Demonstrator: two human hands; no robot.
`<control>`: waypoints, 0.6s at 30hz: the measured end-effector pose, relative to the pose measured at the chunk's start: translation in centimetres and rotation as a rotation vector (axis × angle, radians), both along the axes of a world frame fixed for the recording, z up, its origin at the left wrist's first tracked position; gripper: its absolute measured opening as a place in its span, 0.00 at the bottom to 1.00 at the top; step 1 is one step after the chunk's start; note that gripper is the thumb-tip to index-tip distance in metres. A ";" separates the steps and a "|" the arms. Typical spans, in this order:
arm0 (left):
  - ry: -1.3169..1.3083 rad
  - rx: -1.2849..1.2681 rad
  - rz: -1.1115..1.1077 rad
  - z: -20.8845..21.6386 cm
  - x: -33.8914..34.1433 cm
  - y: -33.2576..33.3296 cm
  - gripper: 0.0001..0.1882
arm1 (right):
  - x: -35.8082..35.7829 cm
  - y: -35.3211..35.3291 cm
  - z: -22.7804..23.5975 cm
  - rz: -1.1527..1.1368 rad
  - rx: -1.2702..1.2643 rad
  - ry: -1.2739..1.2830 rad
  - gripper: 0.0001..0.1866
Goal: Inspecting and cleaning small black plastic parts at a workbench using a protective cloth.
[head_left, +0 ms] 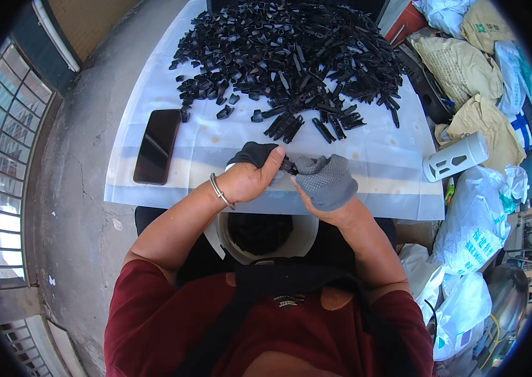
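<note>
My left hand (pixel 255 171), partly covered by a dark glove and with a metal bangle at the wrist, pinches a small black plastic part (pixel 288 166). From the other side my right hand (pixel 325 181), in a grey dotted glove, grips the same part. Both hands meet over the near edge of the table, and their fingers hide most of the piece. Just beyond them lie several loose black clips (pixel 285 127). Farther back spreads a large heap of black plastic parts (pixel 291 53).
A phone (pixel 157 147) lies on the left of the white-covered table (pixel 216 135). A white slotted cylinder (pixel 456 156) stands at the right edge. Below the table edge, a bucket (pixel 309 234) holds dark contents. Sacks and bags (pixel 474 220) crowd the right side.
</note>
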State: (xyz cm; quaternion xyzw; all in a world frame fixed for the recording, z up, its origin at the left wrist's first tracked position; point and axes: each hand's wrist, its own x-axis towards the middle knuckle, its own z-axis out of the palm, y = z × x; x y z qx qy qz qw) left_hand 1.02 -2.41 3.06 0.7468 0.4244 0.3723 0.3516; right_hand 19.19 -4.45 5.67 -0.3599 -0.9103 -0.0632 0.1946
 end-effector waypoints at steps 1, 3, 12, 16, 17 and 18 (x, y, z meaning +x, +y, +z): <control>-0.006 0.090 0.023 -0.1 0.3 -0.2 0.20 | -0.1 0.1 -0.6 0.001 0.000 -0.001 0.05; 0.020 0.086 0.034 -0.1 0.7 -0.6 0.20 | -0.7 0.4 -1.8 0.018 0.096 0.034 0.04; 0.357 0.287 0.306 -0.9 -2.4 3.4 0.16 | -0.5 -0.4 -0.7 0.046 -0.368 0.079 0.15; 0.509 0.518 0.398 -1.8 -1.9 6.5 0.10 | -0.1 3.6 -1.5 -0.357 -0.464 0.162 0.18; 0.506 0.520 0.392 -2.1 -1.7 6.8 0.10 | -0.2 5.2 -2.3 -0.348 -0.377 0.164 0.18; 0.557 0.484 0.359 -2.4 -1.8 7.2 0.10 | -0.7 6.1 -2.4 -0.331 -0.290 0.167 0.19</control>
